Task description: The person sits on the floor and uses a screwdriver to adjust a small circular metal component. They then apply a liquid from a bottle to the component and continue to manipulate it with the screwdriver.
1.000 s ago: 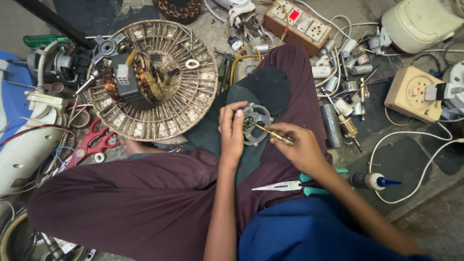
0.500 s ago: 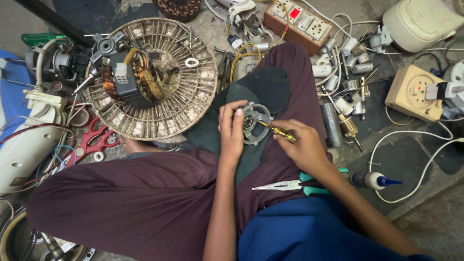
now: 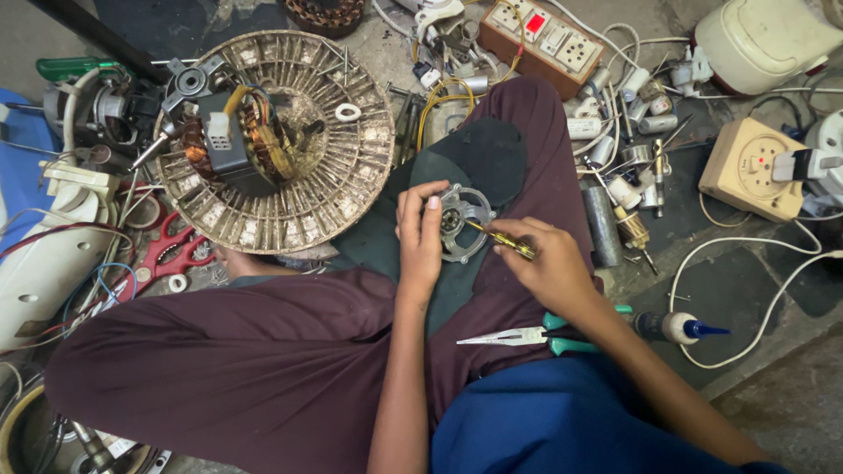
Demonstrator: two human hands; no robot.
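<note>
Centrally, the left hand (image 3: pixel 420 235) grips a round grey metal motor end-cover (image 3: pixel 463 222) while the right hand (image 3: pixel 549 263) holds a yellow-handled screwdriver (image 3: pixel 502 239) against it, above green-handled long-nose pliers (image 3: pixel 527 335).

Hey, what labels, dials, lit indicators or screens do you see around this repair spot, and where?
Wooden switchboard, top centre: brown box, white sockets, red lit switch.
Beige box, right: squarish, round dial face, small red dot.
No screens or printed packages that I can make out.
</note>
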